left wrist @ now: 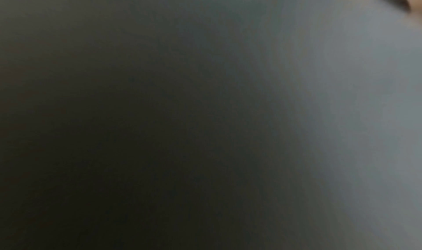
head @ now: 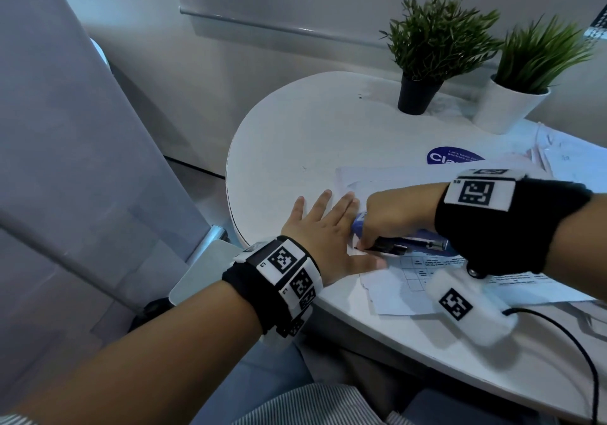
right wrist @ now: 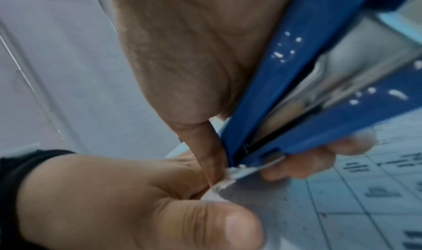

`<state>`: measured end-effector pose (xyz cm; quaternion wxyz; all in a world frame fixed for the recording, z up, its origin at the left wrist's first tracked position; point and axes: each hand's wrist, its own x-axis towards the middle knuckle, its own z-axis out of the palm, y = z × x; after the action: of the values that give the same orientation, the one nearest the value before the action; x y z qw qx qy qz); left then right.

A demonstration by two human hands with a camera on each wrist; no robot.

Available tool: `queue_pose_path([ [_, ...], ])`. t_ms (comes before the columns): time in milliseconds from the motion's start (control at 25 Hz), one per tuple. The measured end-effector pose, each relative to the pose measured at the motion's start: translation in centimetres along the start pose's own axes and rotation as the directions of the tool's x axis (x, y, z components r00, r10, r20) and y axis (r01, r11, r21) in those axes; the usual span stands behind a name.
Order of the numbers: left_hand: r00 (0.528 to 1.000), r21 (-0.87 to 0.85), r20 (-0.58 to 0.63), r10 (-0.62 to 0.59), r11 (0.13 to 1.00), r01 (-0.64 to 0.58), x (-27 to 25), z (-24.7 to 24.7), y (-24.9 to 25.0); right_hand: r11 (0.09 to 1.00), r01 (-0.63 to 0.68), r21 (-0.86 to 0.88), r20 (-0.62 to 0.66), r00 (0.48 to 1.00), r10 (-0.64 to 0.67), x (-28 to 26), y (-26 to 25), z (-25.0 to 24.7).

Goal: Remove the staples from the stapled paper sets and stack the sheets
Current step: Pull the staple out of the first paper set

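Blue stapler (head: 407, 244) gripped by right hand (head: 394, 214), left hand (head: 323, 237) flat on paper (head: 404, 280), sticker (head: 455, 158) perhaps "Cla".

The stapler (head: 410, 244) is bright blue with a black and silvery metal strip along its middle; in the right wrist view its blue shell (right wrist: 269, 91) is flecked with white specks. The stapled paper set (head: 404, 280) is white, printed with a grid of thin dark lines and small blocks of black text. The round surface (head: 295, 135) is white, and beyond the paper set lies a deep blue round sticker (head: 446, 156) with white lettering. Both wristbands are black, carrying white tags with black square code patterns. One green plant stands in a black pot (head: 417, 94), the other in a white pot (head: 505, 109).
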<state>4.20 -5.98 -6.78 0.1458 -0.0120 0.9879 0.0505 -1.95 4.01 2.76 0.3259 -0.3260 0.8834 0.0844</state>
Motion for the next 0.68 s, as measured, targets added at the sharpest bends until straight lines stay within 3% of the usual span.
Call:
queue_pose_path([
  [120, 1.0, 0.014, 0.007, -0.003, 1.0, 0.003, -0.1, -0.1, 0.1, 0.989, -0.019, 0.148, 0.074, 0.997, 0.008, 0.2, -0.1, -0.5],
  [280, 0.996, -0.063, -0.062, 0.069, 0.995, -0.073, -0.4, -0.1, -0.5, 1.0, -0.014, -0.008, 0.004, 1.0, 0.014, 0.8, 0.1, -0.6],
  [320, 0.994, -0.184, -0.081, 0.08, 0.979, -0.094, -0.6, -0.4, -0.8, 1.0, -0.019, 0.0, -0.04, 0.999, 0.019, 0.9, 0.3, -0.7],
  [360, 0.992, -0.434, -0.104, 0.069, 0.895, -0.108, -0.8, -0.6, -1.3, 1.0, -0.014, 0.017, -0.09, 0.996, 0.015, 1.0, 0.4, -0.8],
  [400, 0.989, -0.734, -0.142, 0.027, 0.667, -0.123, -1.2, -1.1, -1.6, 0.999, 0.001, 0.036, -0.142, 0.99, 0.004, 1.0, 0.4, -1.1],
  [440, 0.985, -0.928, -0.156, -0.067, 0.351, -0.123, -1.6, -1.6, -2.0, 0.998, 0.019, 0.056, -0.198, 0.98, -0.008, 1.0, 0.2, -1.3],
  [480, 0.97, -0.988, -0.14, -0.199, 0.093, -0.124, -2.0, -2.1, -2.5, 0.997, 0.04, 0.063, -0.253, 0.967, -0.023, 1.1, 0.0, -1.6],
  [560, 0.936, -0.981, -0.036, -0.35, -0.168, -0.1, -2.5, -2.8, -3.7, 0.996, 0.08, 0.046, -0.355, 0.933, -0.059, 1.4, -0.9, -2.1],
  [680, 0.96, -0.849, 0.154, -0.236, -0.529, 0.006, -3.5, -3.1, -5.1, 0.992, 0.128, 0.017, -0.415, 0.903, -0.11, 2.5, -2.7, -2.3],
])
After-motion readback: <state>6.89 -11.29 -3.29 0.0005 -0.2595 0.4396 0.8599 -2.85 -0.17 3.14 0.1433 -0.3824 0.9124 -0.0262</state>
